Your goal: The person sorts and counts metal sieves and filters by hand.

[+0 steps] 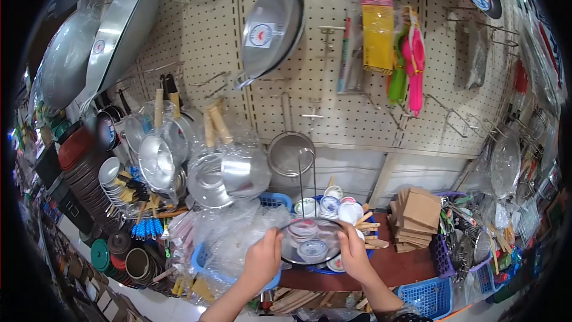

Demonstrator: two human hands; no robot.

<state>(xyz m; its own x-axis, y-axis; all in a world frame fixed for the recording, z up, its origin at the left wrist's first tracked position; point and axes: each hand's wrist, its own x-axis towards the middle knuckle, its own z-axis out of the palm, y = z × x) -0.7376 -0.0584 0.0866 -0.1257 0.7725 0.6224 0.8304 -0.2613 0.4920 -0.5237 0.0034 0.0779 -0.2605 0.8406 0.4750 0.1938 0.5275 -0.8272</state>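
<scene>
A round, see-through lid with a dark rim point(304, 241) is held up between my two hands, over a blue basket of small patterned bowls. My left hand point(262, 257) grips its left edge, thumb and fingers closed on the rim. On the opposite edge my right hand point(354, 255) is closed the same way. Through the lid, a blue-and-white bowl point(313, 250) shows in the basket. A wire strainer point(291, 154) hangs behind, above the lid.
Pans in plastic point(229, 173) stand left of the bowls, above a plastic-filled blue basket point(205, 262). Brown cardboard pieces point(417, 216) and a purple basket of utensils point(442, 255) are at right. A pegboard point(202, 42) with hooks and a hanging wok point(265, 36) rises behind.
</scene>
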